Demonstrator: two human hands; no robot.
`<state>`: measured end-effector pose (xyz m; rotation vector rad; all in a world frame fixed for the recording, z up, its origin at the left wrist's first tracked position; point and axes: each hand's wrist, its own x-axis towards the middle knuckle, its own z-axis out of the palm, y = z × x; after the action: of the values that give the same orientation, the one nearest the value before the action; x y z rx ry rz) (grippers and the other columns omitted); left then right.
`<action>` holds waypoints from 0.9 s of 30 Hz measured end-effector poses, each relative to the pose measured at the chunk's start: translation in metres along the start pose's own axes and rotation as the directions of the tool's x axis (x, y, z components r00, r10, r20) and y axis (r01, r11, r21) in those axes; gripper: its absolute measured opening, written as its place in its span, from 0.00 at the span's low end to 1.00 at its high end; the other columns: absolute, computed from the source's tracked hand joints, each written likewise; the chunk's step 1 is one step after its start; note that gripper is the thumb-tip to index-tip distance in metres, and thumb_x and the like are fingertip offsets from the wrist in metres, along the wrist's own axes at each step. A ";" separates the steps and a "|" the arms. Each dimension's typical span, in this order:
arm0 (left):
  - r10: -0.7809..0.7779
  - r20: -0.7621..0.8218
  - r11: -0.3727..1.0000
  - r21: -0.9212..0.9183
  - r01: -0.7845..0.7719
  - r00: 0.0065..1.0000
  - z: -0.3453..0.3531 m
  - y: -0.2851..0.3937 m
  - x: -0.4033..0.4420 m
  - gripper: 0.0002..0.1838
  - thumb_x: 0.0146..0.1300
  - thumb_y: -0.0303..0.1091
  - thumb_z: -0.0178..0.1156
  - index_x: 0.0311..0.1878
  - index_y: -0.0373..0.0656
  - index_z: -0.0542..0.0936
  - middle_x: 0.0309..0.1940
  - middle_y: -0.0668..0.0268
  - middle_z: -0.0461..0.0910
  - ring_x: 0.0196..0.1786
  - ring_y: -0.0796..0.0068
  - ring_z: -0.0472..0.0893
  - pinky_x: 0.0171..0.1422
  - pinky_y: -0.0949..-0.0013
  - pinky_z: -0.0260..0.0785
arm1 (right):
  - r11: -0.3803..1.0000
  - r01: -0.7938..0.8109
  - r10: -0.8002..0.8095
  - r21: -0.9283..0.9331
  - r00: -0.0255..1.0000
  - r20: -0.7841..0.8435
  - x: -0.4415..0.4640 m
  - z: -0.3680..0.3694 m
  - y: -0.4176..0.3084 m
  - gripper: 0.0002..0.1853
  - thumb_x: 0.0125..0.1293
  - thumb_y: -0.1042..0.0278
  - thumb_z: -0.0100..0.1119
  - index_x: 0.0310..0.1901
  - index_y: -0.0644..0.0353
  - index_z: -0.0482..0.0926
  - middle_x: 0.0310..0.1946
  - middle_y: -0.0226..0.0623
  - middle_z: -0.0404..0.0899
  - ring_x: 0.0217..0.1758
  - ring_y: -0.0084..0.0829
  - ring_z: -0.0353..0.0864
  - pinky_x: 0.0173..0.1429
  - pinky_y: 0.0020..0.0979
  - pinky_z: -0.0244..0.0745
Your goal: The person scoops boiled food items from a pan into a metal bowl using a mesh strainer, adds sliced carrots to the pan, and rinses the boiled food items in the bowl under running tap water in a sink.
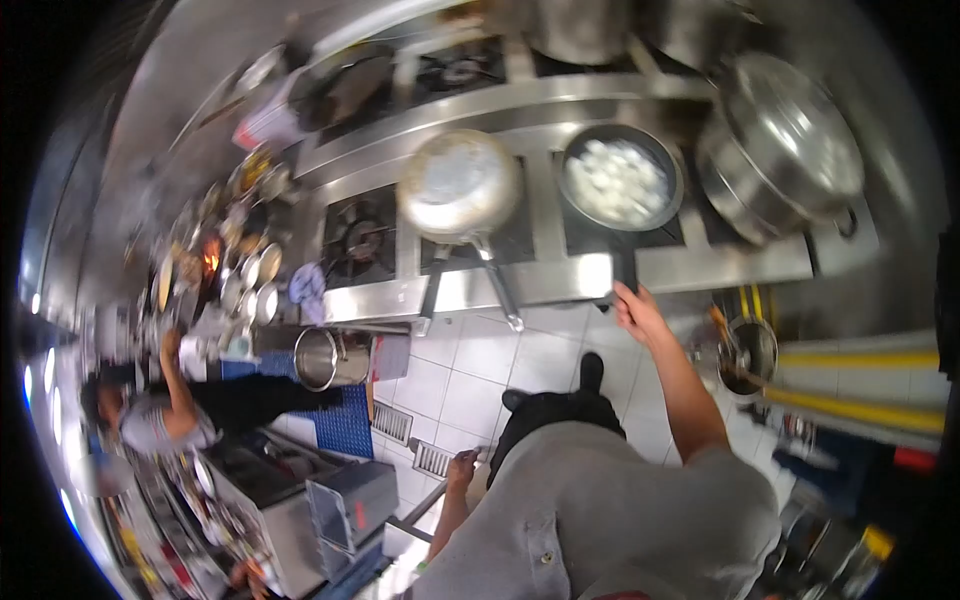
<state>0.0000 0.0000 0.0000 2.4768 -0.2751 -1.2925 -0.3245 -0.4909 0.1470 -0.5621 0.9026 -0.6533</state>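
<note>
Right hand [642,318], fingers clamped on the handle [624,262] of our pan [661,150] atop the stove [572,277]; left hand's [463,468] fingers, we can't tell; one sharp jerk and we could spill those white chunks [618,184]!

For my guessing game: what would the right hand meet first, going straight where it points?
Along the black handle, the right hand would probably meet the round dark pan of white chunks; depth is unclear.

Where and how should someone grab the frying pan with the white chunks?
Probably by its dark handle, from the front of the stove: the handle juts from the round frying pan past the front edge, where the right hand grips it.
</note>
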 end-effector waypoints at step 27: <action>0.212 0.018 0.958 0.191 -0.212 0.977 -0.049 0.002 0.021 0.20 0.60 0.37 0.63 0.54 0.38 0.80 0.34 0.51 0.87 0.39 0.61 0.87 0.46 0.61 0.77 | 0.571 -0.638 0.151 -0.517 0.700 -0.698 -0.110 -0.178 0.220 0.24 0.71 0.53 0.47 0.28 0.71 0.74 0.19 0.51 0.77 0.17 0.43 0.81 0.21 0.42 0.82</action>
<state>0.0523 0.0014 0.0105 2.5200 -0.6754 -1.2239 -0.4650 -0.2936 -0.0363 -0.8369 1.8851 0.0614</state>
